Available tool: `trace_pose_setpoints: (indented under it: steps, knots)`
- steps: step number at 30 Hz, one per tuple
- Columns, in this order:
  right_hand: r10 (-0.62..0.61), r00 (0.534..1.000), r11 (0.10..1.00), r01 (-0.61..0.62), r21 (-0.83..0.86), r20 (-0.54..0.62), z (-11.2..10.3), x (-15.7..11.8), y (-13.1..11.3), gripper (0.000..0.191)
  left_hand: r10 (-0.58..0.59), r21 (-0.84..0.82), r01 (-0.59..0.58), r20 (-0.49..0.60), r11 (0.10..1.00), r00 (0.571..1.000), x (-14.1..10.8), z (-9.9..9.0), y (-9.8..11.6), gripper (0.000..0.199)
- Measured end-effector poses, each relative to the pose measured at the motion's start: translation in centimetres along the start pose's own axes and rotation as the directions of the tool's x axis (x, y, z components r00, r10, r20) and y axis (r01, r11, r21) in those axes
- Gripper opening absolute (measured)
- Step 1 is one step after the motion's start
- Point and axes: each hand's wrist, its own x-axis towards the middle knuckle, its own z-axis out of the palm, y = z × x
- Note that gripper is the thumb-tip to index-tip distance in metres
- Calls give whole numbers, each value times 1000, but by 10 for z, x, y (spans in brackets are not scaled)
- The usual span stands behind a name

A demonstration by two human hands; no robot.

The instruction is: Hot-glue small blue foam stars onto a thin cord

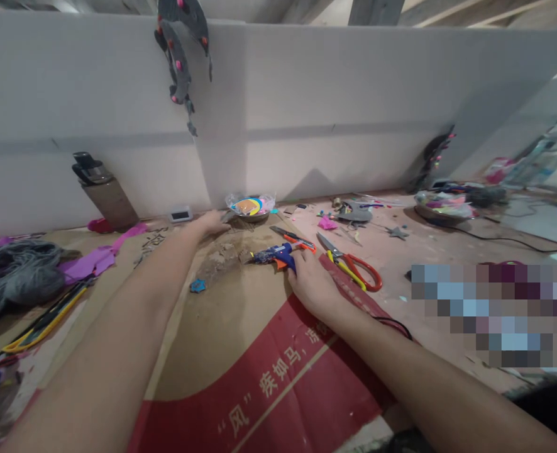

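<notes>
My right hand point(310, 282) is wrapped round the handle of a blue glue gun point(273, 254), whose nozzle points left over a stained patch of the cardboard point(212, 327). At the back, my left hand point(211, 223) reaches to the left side of a bowl point(253, 217) with colourful pieces in plastic; its fingertips are too small and blurred to make out. A small blue piece point(198, 286) lies on the cardboard between my arms. Just right of the glue gun are red-handled scissors point(361, 270) and an orange-handled tool point(302, 242).
Grey yarn point(19, 277), purple felt point(90, 264) and yellow-handled scissors point(47, 327) lie on the left. A bottle point(109, 198) stands by the white partition point(283, 82). Another bowl point(441, 217) sits back right. A grey decoration point(181, 60) hangs above. Part of the right side is pixelated.
</notes>
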Motion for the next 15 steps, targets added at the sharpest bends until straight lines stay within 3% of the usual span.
trace_pose_setpoints:
  steps: [5, 10, 15]
  knots:
    - [-45, 999, 999, 44, -30, -19, 4, -2, 3, 41, -14, -48, 10, -76, 999, 997, -34, -29, 0, 55]
    - [-25, 1000, 1000, 25, -5, -5, 7, -4, 5, 43, -50, -127, 30, -159, 992, 986, -107, -57, -10, 44]
    - [-33, 999, 999, 32, -39, -14, 12, -7, 5, 49, -230, -196, 178, -284, 964, 931, -181, -55, -40, 32]
